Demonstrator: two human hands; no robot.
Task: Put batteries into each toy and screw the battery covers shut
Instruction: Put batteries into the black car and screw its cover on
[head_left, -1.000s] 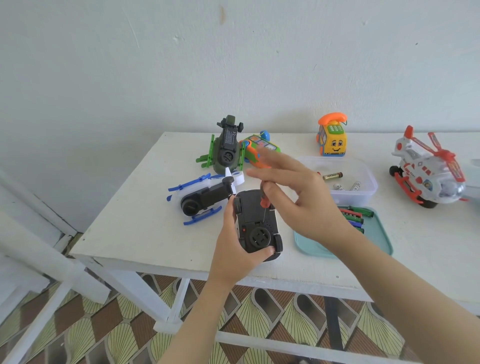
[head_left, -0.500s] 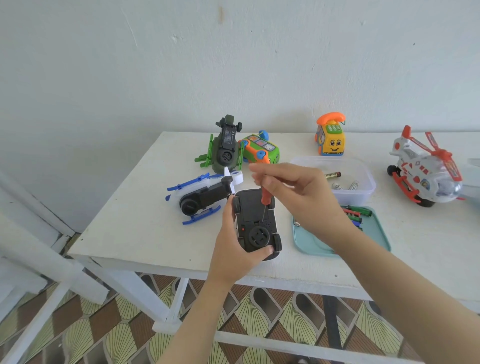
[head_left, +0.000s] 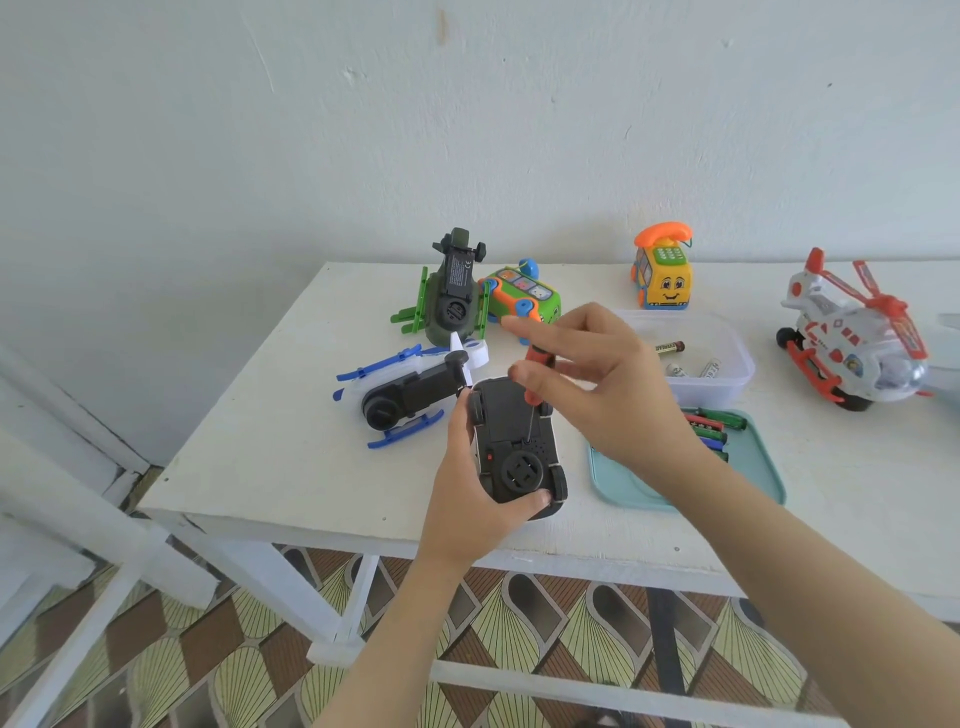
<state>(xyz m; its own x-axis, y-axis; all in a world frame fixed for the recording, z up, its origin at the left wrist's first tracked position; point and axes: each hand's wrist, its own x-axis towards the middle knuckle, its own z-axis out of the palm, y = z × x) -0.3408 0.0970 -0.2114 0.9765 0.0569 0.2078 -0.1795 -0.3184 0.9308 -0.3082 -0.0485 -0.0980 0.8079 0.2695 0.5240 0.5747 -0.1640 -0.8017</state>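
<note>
Head view: left hand (head_left: 467, 499) grips upturned car (head_left: 511, 431), right hand (head_left: 618, 395) pinches screwdriver (head_left: 535, 361), partly hiding battery tub (head_left: 737, 364) and tray (head_left: 769, 467).

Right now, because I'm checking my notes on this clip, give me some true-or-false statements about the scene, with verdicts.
1. The left hand holds the car underside up. True.
2. The right hand holds nothing. False: its fingers pinch a screwdriver with its tip on the car's underside.
3. Batteries lie in the tub. True.
4. The phone toy stands on the tray. False: it stands on the table, beyond the tub.
</note>
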